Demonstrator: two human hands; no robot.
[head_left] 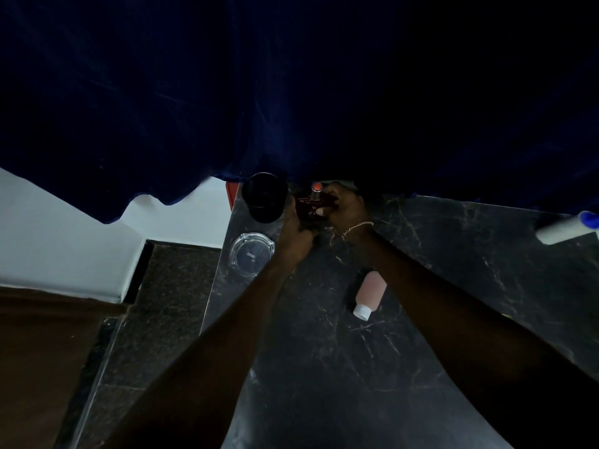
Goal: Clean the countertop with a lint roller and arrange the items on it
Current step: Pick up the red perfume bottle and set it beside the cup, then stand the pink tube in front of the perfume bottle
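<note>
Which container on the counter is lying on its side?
The pink bottle with the white cap; the black cup and glass ashtray sit upright.

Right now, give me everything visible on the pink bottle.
The pink bottle is a small, pale pink cylinder with a white cap; it looks like matte plastic. The cap is on. It lies on its side on the dark marble countertop, cap end toward the camera and base pointing away, slightly angled. It sits between the two forearms, close beside the right one; whether they touch cannot be told. Neither hand holds it. No label can be made out.
</note>
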